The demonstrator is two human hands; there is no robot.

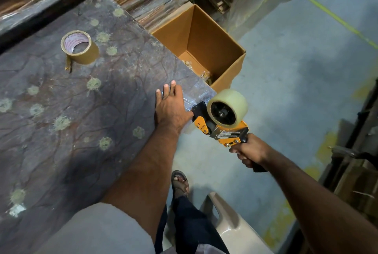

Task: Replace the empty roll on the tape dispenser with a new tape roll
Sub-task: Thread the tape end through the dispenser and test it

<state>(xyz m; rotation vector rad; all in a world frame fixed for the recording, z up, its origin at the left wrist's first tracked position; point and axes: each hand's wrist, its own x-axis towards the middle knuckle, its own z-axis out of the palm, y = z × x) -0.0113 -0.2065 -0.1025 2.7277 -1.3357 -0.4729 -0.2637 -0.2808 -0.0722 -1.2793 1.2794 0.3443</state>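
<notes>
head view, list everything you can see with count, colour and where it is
tape dispenser: 1, orange and black, off the table's right corner, in the right grip
clear tape roll: 1, mounted on the dispenser
brown tape roll: 1, far left on the table
table: 1, dark patterned cover, left
cardboard box: 1, brown, open, on the floor beyond the table
chair: 1, beige, bottom centre
sandalled foot: 1, on the floor
left hand: flat on the table edge
right hand: around the handle
</notes>
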